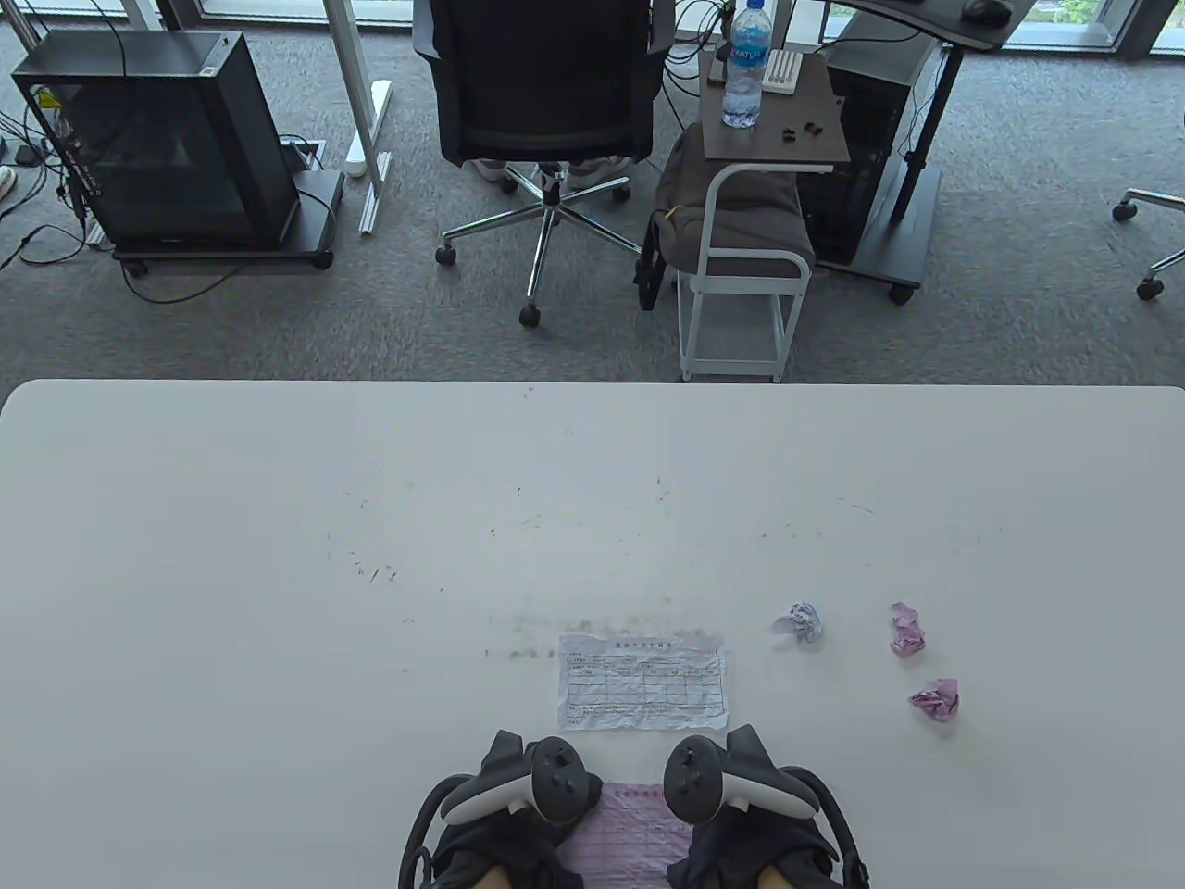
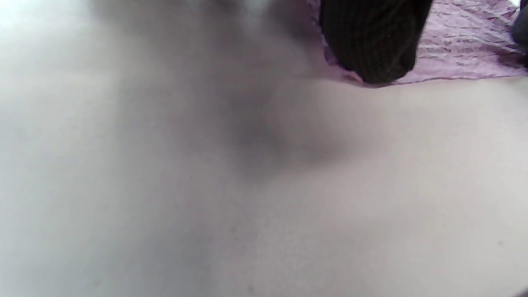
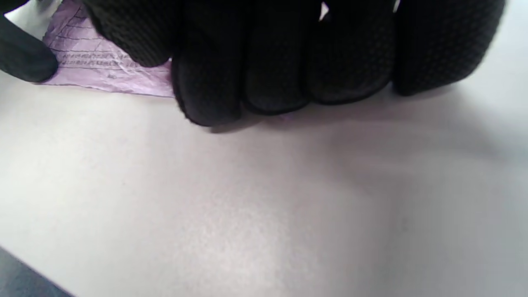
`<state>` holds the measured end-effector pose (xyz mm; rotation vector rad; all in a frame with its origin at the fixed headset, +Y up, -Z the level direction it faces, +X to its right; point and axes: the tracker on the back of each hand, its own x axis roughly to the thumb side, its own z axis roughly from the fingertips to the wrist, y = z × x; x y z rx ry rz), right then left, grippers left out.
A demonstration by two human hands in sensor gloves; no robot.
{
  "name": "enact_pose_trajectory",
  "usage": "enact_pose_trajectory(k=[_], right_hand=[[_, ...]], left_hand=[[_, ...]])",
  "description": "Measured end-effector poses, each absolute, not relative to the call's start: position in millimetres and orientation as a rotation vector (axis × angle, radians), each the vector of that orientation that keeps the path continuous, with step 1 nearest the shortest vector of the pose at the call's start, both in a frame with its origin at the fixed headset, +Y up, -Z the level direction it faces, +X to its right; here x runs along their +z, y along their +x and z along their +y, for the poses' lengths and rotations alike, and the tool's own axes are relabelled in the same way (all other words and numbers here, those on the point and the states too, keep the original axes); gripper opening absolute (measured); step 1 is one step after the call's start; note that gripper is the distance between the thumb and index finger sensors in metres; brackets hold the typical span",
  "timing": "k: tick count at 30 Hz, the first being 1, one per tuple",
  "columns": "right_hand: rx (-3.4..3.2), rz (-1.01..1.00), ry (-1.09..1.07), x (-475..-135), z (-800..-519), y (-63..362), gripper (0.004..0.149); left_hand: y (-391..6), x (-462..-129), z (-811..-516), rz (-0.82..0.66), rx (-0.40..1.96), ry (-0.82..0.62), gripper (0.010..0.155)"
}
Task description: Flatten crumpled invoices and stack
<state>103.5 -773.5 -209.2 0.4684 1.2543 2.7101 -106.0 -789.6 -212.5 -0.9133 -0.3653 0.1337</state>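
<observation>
Pink invoice (image 1: 622,833) pressed flat on counter (image 1: 278,556) near edge by left hand (image 1: 518,787) and right hand (image 1: 741,787), fingers (image 3: 280,62) curled on paper. Tear risked if creased sheet dragged too hard. White invoice (image 1: 643,682) flattened just beyond; 3 crumpled balls (image 1: 935,699) untouched at right.

White desk (image 1: 278,556) spans the lower half of the table view, its surface marked with small dark scuffs toward the middle; grey carpet (image 1: 1018,306) lies beyond its far edge; black office chair (image 1: 542,83) on a chrome star base stands on the carpet, facing away; black computer case (image 1: 157,139) sits on a wheeled platform at far left, cables trailing beside it; small brown-topped side cart (image 1: 773,130) with white frame stands right of the chair; water bottle (image 1: 746,65) stands upright on it, beside a white ridged object (image 1: 783,72)
</observation>
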Motion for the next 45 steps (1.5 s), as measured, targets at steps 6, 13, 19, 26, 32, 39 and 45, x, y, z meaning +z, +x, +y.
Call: enact_pose_trajectory(k=[6, 13, 19, 26, 32, 39, 45], right_hand=[[2.768, 0.761, 0.548, -210, -742, 115, 0.036], [2.5, 0.659, 1.015, -194, -745, 74, 0.04], [2.615, 0.914, 1.266, -180, -765, 44, 0.049], [2.725, 1.043, 0.993, -188, -763, 53, 0.039], [2.778, 1.192, 0.663, -202, -768, 78, 0.034], [2.715, 1.207, 0.505, -208, -770, 100, 0.035], [2.695, 1.105, 0.465, -213, -766, 112, 0.037]], left_hand=[[-106, -213, -790, -0.366, 0.134, -0.914, 0.088], [-106, -213, -790, -0.367, 0.135, -0.911, 0.088], [-106, -213, -790, -0.369, 0.136, -0.913, 0.088], [-106, -213, -790, -0.365, 0.133, -0.916, 0.088], [-106, -213, -789, -0.363, 0.132, -0.914, 0.088], [-106, -212, -790, -0.364, 0.135, -0.912, 0.088], [-106, -213, -790, -0.366, 0.132, -0.912, 0.088]])
